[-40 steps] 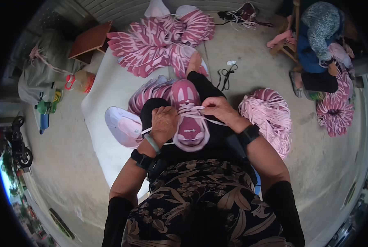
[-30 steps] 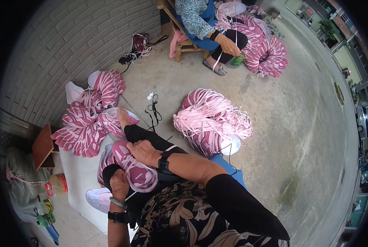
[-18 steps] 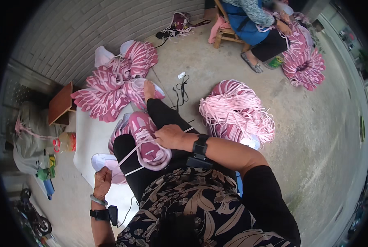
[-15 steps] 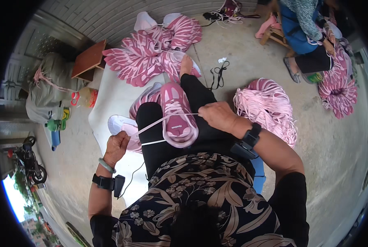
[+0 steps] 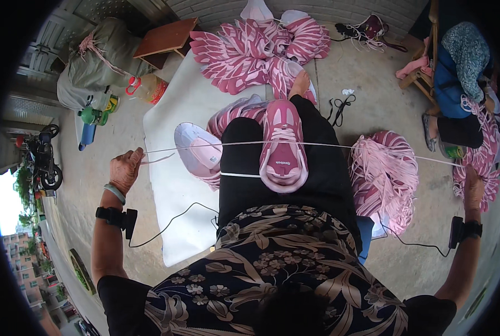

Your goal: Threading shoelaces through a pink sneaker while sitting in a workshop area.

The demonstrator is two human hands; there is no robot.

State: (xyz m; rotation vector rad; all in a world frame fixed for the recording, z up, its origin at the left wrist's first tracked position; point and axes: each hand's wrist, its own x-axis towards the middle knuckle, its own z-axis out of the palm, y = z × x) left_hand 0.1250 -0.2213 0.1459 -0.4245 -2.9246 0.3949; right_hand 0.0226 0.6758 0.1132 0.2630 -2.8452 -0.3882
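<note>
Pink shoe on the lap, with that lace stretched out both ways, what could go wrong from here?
The lace runs between the left hand and right hand, so a harder pull on one side might leave uneven ends. Neither hand steadies the pink shoe, so it could shift or twist. In this view the lace also crosses a bundle of loose pink laces, and might snag there if lowered.
</note>
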